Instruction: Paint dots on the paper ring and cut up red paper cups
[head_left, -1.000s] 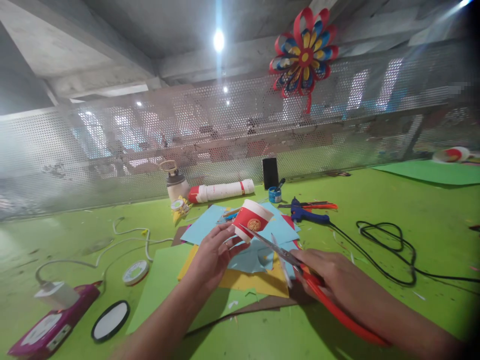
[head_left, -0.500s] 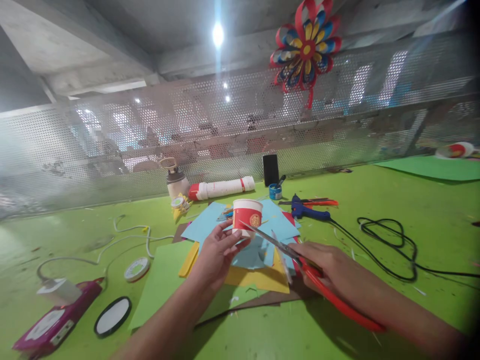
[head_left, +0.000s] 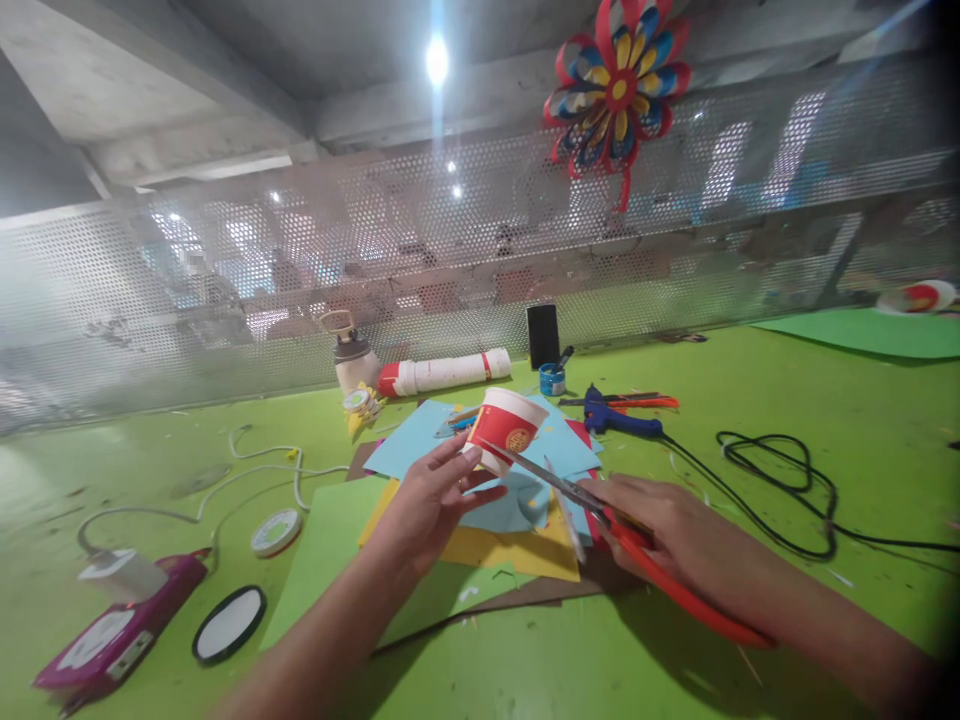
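Note:
A red and white paper cup [head_left: 507,428] tilts to the right in my left hand [head_left: 435,500], whose fingers grip its lower left side. My right hand [head_left: 667,525] is closed around red-handled scissors [head_left: 574,490]. One scissor blade points left and lies across the front of the cup near its base; whether it touches the wall I cannot tell. Below both hands lie light blue sheets [head_left: 412,445], a yellow sheet [head_left: 510,550] and a green sheet [head_left: 322,560] of paper.
On the right is a blue glue gun [head_left: 622,422] with a black cord [head_left: 814,545]. A purple power strip [head_left: 124,630] and tape roll [head_left: 276,532] are on the left. Stacked cups [head_left: 450,374], a spray bottle [head_left: 352,360], blue jar [head_left: 552,379] and phone [head_left: 543,336] stand behind.
The cup has gone from nearly upright to tilted right in my left hand. The scissors stay in almost the same place, pointing at it.

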